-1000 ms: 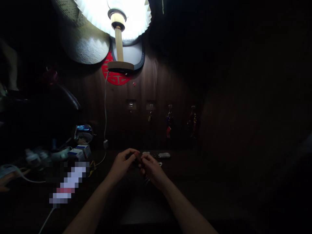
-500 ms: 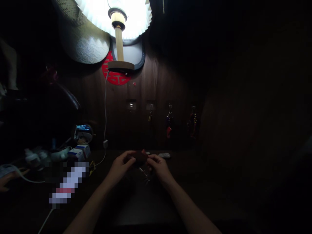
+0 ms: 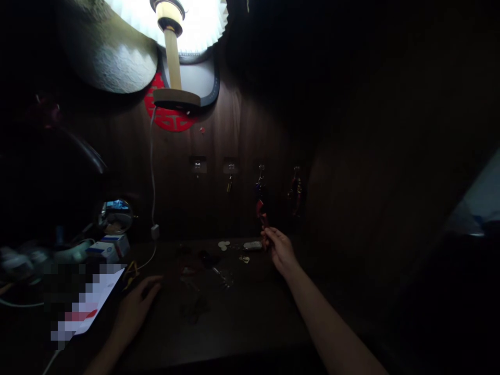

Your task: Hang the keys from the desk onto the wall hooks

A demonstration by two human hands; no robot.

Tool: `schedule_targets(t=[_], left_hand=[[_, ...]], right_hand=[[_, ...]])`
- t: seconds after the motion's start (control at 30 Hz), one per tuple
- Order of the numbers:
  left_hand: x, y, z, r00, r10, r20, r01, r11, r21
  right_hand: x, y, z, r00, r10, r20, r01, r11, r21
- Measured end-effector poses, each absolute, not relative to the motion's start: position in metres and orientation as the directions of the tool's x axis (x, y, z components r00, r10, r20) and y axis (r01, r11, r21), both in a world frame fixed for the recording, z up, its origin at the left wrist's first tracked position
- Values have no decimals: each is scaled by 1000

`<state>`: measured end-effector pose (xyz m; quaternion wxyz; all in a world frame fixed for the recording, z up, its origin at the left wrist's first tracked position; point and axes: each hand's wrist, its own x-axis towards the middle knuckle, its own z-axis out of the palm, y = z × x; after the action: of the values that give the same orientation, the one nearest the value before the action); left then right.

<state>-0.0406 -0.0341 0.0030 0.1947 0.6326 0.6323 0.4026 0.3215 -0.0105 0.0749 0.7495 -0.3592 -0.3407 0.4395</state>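
Observation:
My right hand (image 3: 282, 251) is raised near the back wall, fingers pinched on a small dark-red strip (image 3: 265, 221) whose exact kind is too dark to tell. The strip's top is close to a bunch of keys (image 3: 260, 195) hanging from a hook; whether they touch I cannot tell. My left hand (image 3: 137, 304) lies low over the dark tabletop (image 3: 238, 328), fingers apart and holding nothing. Between my hands lie loose keys (image 3: 222, 276), a small metallic thing (image 3: 244, 259), several pale round discs (image 3: 224, 245) and a silvery oblong thing (image 3: 252, 245).
A lit pleated lamp (image 3: 176, 99) hangs on the wall above. More hooks hold a small key (image 3: 229, 184) and another bunch (image 3: 296, 191). At left are a partly blurred white panel (image 3: 102, 297), small boxes (image 3: 105, 250), a round mirror (image 3: 116, 216) and a cable (image 3: 152, 177).
My hands have parted. The right moved right and up with the red strip; the left let go and dropped to the lower left. The view shifted, and small things on the table are uncovered.

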Motion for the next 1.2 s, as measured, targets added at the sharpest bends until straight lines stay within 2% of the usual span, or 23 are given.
schedule_targets(t=[0.17, 0.27, 0.33, 0.43, 0.7, 0.93, 1.2], left_hand=[[-42, -36, -1, -132, 954, 270, 681, -111, 724], [-40, -36, -3, -91, 961, 262, 707, -123, 697], [-40, -35, -5, -64, 964, 259, 721, -135, 680], [-41, -35, -6, -44, 961, 274, 740, -152, 655], [-40, -32, -7, -14, 950, 312, 755, -195, 627], [-38, -34, -5, -42, 960, 276, 734, -158, 661], [-39, -33, -4, -63, 976, 210, 716, -102, 690]], right_hand=[[356, 3, 87, 516, 812, 272, -308, 472, -826], [380, 13, 102, 635, 693, 341, -152, 545, -825], [396, 21, 114, 703, 604, 374, -37, 557, -830], [416, 34, 135, 748, 533, 396, 47, 552, -833], [447, 71, 173, 809, 358, 466, 288, 449, -846], [458, 85, 176, 781, 319, 537, 460, 286, -840], [459, 82, 167, 761, 275, 588, 556, 189, -809]])
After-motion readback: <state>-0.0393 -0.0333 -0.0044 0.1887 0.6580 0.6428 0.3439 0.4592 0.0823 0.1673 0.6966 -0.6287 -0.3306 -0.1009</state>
